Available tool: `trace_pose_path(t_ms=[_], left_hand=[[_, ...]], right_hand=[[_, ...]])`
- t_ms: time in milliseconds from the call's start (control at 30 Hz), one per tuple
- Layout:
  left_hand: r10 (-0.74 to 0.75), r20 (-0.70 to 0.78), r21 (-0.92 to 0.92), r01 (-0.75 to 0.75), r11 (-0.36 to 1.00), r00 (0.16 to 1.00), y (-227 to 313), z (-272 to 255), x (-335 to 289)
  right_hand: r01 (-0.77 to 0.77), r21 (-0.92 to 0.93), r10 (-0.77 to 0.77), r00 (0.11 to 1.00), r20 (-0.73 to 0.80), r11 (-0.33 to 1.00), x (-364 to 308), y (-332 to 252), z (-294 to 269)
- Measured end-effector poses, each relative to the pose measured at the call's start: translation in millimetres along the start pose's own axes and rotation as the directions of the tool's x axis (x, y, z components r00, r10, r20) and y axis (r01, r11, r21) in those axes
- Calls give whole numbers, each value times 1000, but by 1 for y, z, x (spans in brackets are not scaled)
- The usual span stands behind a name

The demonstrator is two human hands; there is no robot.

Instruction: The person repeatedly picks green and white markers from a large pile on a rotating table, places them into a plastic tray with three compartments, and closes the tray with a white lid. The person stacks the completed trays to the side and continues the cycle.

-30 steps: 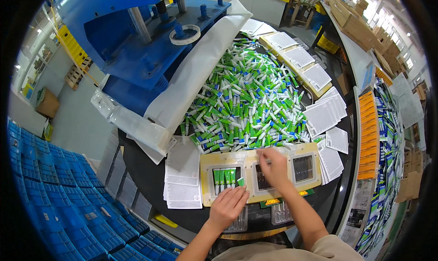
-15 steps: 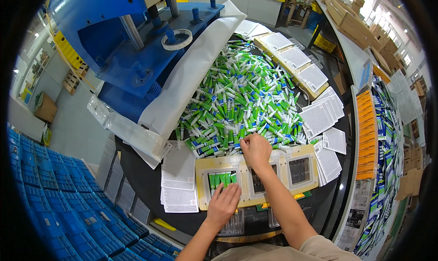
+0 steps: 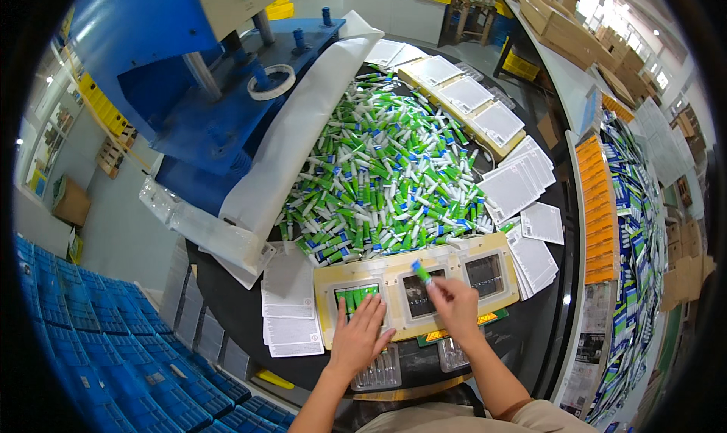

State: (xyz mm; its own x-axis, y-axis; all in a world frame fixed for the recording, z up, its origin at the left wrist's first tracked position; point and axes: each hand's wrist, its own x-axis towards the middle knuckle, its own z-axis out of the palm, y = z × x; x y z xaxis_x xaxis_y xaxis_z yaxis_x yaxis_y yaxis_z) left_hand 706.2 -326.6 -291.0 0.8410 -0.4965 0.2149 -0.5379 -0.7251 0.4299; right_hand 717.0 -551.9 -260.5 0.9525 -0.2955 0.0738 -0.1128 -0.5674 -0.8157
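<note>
Between the fingertips of my right hand is a small tube, green with a blue end, held above the middle window of a pale yellow frame. My left hand lies flat over the frame's left window, fingers stretched out. Several green tubes stand side by side in that window, their lower parts hidden by those fingers. In the middle window and the right window clear plastic shows over a dark surface. A large pile of green, white and blue tubes spreads beyond the frame.
Printed white cards lie left of the frame, and more cards to the right. A second yellow frame holds cards at the back. A blue press stands at the left. Clear trays stick out under the near edge.
My right hand has come back from the pile's near edge to above the middle window, now showing a tube. My left hand still rests at the left window. The whole view has shifted slightly.
</note>
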Motion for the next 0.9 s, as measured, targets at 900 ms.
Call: trace_pose_path(t_ms=[900], left_hand=[[-565,76,-230,566,791,821,-80,7,185]], right_hand=[[246,-209,-264,963,-59,946,84,24,-38]])
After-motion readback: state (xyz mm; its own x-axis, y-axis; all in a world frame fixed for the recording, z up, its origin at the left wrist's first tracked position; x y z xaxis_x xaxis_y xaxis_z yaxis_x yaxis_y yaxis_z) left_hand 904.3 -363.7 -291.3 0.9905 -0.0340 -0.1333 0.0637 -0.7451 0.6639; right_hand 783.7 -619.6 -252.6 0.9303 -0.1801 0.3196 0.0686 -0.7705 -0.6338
